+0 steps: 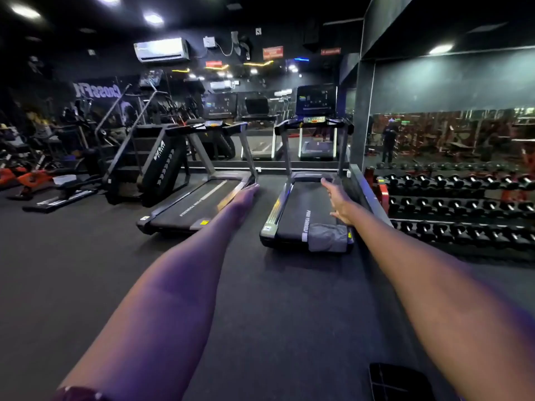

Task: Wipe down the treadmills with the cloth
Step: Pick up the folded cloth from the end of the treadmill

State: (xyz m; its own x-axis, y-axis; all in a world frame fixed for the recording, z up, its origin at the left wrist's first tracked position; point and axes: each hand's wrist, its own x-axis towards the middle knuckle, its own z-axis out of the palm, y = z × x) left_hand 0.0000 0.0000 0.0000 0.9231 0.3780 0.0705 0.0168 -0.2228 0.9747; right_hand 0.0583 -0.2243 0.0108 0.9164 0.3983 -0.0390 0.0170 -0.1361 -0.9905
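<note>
Fingers (328, 185) of both hands blur; grey cloth (327, 237) drapes right treadmill (304, 209)

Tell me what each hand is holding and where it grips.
Nothing: left hand and right hand are open; the cloth lies on the treadmill.

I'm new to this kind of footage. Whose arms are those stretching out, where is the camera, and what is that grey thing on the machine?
There is no robot here. The single picture comes from a wide-angle camera worn on a person's head, so the two arms are the wearer's own. The left hand and right hand both reach forward with straight fingers and hold nothing. Ahead stand two treadmills: the left treadmill and the right treadmill. The grey thing is the cloth, draped over the near end of the right treadmill. A dumbbell rack stands to the right.
</note>
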